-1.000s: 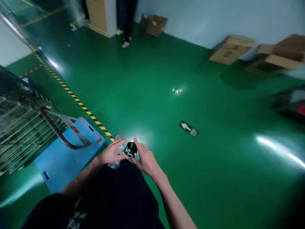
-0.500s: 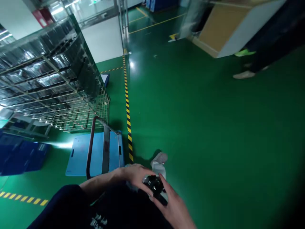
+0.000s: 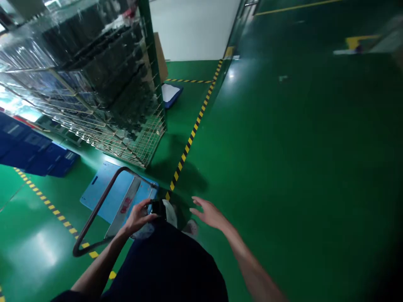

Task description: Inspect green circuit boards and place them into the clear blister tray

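In the head view my left hand (image 3: 140, 216) grips a small black object (image 3: 158, 208) between thumb and fingers, in front of my body. What kind of object it is I cannot make out. My right hand (image 3: 208, 212) is apart from it, held over the green floor with thumb and fingers spread and nothing in them. Just beyond my left hand stands a blue platform trolley (image 3: 107, 180) with a bent tubular handle (image 3: 100, 202). My hand does not seem to hold that handle.
A wire cage cart (image 3: 151, 147) with stacked dark, plastic-wrapped goods (image 3: 116, 79) stands ahead to the left. Blue bins (image 3: 37, 151) are at the far left. Yellow-black tape (image 3: 191, 138) crosses the green floor. A white panel (image 3: 195, 31) stands behind.
Both hands were on the black object; my right hand has let go and moved right, while the left keeps it. The view has turned left, and the person at upper right is out of sight.
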Tool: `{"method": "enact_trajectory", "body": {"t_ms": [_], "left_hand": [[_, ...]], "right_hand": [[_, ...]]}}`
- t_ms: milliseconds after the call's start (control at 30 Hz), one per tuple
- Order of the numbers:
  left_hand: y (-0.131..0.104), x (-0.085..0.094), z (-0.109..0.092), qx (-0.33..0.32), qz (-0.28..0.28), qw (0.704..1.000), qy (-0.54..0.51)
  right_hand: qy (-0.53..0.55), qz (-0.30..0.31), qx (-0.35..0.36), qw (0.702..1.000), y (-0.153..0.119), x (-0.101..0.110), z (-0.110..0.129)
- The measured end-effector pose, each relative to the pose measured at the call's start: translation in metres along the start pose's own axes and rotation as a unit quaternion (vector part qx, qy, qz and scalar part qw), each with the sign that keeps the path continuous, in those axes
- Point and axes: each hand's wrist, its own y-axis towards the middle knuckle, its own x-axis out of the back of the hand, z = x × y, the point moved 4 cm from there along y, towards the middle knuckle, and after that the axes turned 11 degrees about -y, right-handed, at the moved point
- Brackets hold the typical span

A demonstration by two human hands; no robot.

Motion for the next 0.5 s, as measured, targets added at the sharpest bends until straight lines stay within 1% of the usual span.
{"method": "enact_trajectory", "body": {"t_ms": [67,133,200,267,333,400,467,500], "left_hand": [[0.010,-0.001,0.005,0.023,-0.056,0.998,-0.036],[0.030,-0.005,0.008,0.040,-0.095,0.993,-0.063],[0.057,-0.008,0.006,0.048,-0.117,0.988,-0.084],[0.088,-0.007,0.001,0.051,-0.127,0.986,-0.099],[0.116,0.000,-0.006,0.051,-0.137,0.983,-0.108],[0.134,0.012,-0.009,0.050,-0.160,0.980,-0.109],[0.139,0.027,-0.006,0.067,-0.198,0.973,-0.099],[0.137,0.034,-0.003,0.085,-0.222,0.967,-0.092]], "right_hand": [[0.019,0.039,0.014,0.999,0.062,0.006,0.011],[0.044,0.071,0.029,0.996,0.125,0.007,0.026],[0.076,0.091,0.042,0.992,0.184,0.010,0.044],[0.112,0.099,0.044,0.988,0.238,0.015,0.064],[0.148,0.101,0.032,0.983,0.289,0.022,0.083],[0.189,0.099,0.011,0.977,0.336,0.029,0.102],[0.235,0.088,-0.013,0.968,0.383,0.035,0.121],[0.259,0.078,-0.025,0.962,0.406,0.038,0.130]]}}
